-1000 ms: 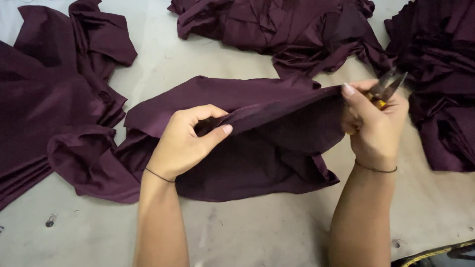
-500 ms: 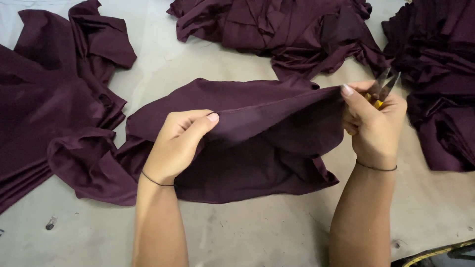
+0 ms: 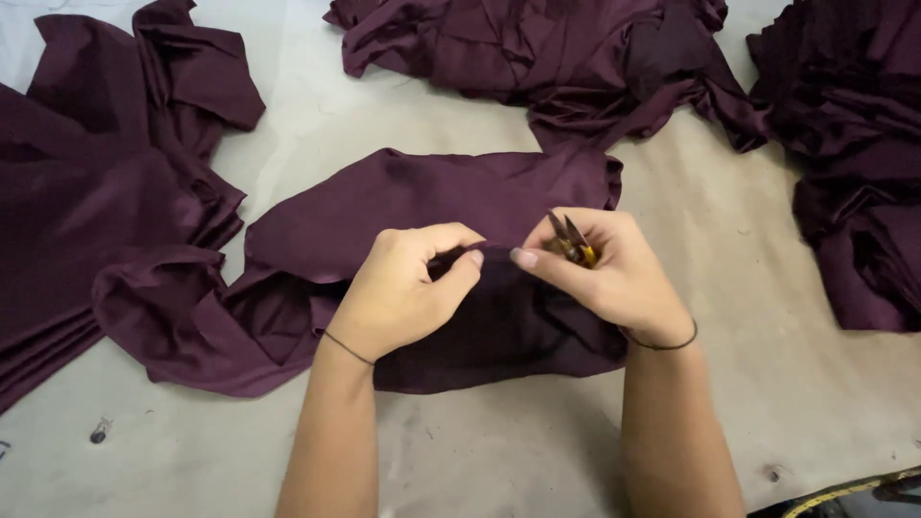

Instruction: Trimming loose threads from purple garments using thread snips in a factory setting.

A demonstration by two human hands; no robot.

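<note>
Both hands moved together: your left hand [image 3: 408, 288] pinches cloth [image 3: 422, 206] edge, right hand [image 3: 604, 269] pinches it beside snips [image 3: 573, 240]. Soft, limp; grip at hem.

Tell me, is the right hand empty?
No, the right hand holds small thread snips while pinching the dark purple cloth.

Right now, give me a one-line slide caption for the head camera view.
Both hands pinch a dark purple cloth on a grey table, the right hand also holding small snips.
</note>
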